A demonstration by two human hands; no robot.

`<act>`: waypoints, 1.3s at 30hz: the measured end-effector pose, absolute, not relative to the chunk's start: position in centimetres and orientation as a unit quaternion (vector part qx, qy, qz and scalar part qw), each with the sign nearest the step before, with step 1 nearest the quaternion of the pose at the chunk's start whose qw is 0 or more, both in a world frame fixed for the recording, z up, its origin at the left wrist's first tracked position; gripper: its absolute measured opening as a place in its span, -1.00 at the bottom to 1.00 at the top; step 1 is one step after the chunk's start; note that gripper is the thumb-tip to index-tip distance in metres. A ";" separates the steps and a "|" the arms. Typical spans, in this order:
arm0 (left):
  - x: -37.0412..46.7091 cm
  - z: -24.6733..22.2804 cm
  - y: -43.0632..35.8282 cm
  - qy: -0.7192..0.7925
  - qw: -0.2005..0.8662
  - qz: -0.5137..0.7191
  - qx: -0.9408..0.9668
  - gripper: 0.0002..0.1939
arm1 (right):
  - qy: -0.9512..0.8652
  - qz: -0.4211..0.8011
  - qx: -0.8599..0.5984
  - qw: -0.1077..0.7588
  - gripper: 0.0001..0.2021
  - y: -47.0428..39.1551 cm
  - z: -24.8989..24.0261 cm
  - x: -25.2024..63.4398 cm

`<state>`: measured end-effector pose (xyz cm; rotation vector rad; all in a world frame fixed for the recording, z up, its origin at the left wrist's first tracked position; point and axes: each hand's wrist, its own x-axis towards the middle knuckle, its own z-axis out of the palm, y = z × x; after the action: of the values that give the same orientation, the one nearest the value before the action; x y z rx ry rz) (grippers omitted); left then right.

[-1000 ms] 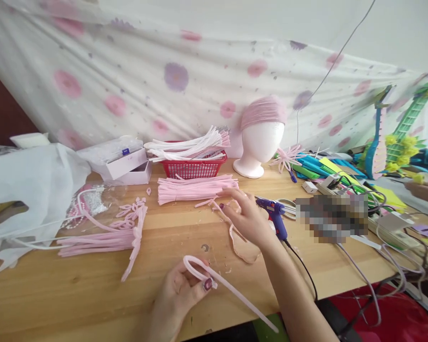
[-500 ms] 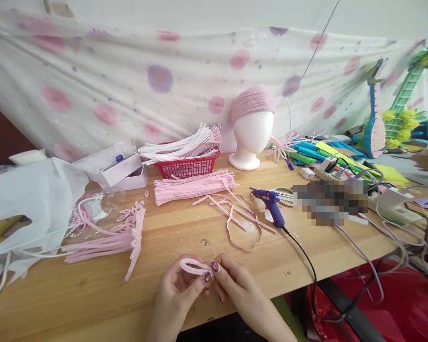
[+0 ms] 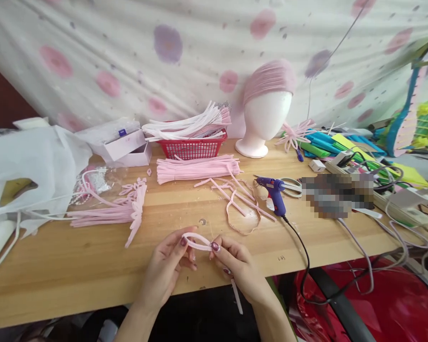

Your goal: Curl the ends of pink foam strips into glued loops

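Between my two hands, just above the table's front edge, is a pale pink pipe cleaner [image 3: 199, 236] bent into a narrow loop. My left hand [image 3: 168, 261] pinches the rounded left end of the loop between thumb and fingers. At the other end, my right hand [image 3: 236, 260] grips the point where the two strands meet. A straight tail of the pipe cleaner hangs below my right palm. Beyond the hands lie loose pink pipe cleaners [image 3: 219, 189] and a thin loop of pinkish cord. To the left rests a bunch of bent pink pipe cleaners [image 3: 103, 216].
A purple glue gun [image 3: 275, 192] lies to the right, its black cord running over the front edge. Behind are a pink pipe cleaner bundle [image 3: 198, 168], a red basket [image 3: 192, 149], and a white foam head [image 3: 266, 118]. Tangled cables and a power strip [image 3: 399, 204] lie at right.
My left hand has slid left to the loop's rounded end, drawing the loop longer and narrower. The tail now shows below my right hand. The view has tilted down.
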<state>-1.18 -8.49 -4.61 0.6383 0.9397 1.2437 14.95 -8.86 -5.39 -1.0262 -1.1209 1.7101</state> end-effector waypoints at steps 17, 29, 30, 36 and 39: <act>-1.4 -5.4 -7.6 0.388 0.654 0.604 0.241 -0.78 | -0.573 0.672 -0.369 0.289 -0.66 -9.3 -4.5 15.5; -1.6 -5.6 -7.7 0.394 0.647 0.617 0.214 -0.78 | -0.626 0.610 -0.379 0.302 -0.66 -9.4 -4.3 15.5; -1.6 -5.5 -7.7 0.390 0.652 0.614 0.212 -0.79 | -0.626 0.610 -0.381 0.301 -0.66 -9.4 -4.3 15.6; -1.8 -5.5 -7.6 0.369 0.676 0.607 0.197 -0.79 | -0.614 0.626 -0.373 0.303 -0.67 -9.3 -4.2 15.8; -1.9 -5.5 -7.4 0.368 0.672 0.611 0.198 -0.79 | -0.615 0.602 -0.390 0.327 -0.66 -9.1 -4.1 15.7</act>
<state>-1.90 -7.38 -5.47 0.4470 0.8297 1.3758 15.65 -9.13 -4.09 -1.0228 -1.6115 1.5765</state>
